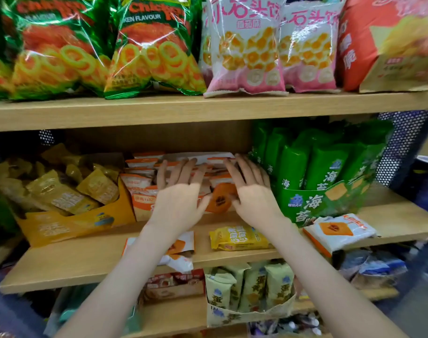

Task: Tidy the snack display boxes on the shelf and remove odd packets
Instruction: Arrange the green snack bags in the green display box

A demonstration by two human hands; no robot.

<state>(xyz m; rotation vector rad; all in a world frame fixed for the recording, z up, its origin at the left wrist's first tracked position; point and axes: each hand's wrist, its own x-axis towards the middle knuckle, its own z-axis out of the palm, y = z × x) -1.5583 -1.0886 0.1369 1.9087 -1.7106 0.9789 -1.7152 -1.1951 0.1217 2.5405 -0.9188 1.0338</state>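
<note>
Two hands are working over the orange-and-white display box, the middle one of three on this shelf. The left hand is lying palm-down on the white-and-orange packets inside that box, with its fingers straight and fanned apart. The right hand is lying on the packets at the box's right end, with its fingers straight and closer together. Neither hand is pinching or curling round anything that I can see, though the thumbs are partly hidden.

Flat palms are probably serving to press a whole row of leaning packets down and back at once, which a pinch could not do.

Just right of the middle box, a green seaweed box is standing close against the right hand's outer edge. Left of the middle box, a yellow display box is holding its packets in a loose jumble and likely needs the same treatment.

In front of the middle box, three strays are lying on the bare shelf board. One is a yellow packet, one is a torn-looking white packet under the left forearm, and one is a white-and-orange packet further right. They are probably lying there as odd ones for removal or refiling.
</note>
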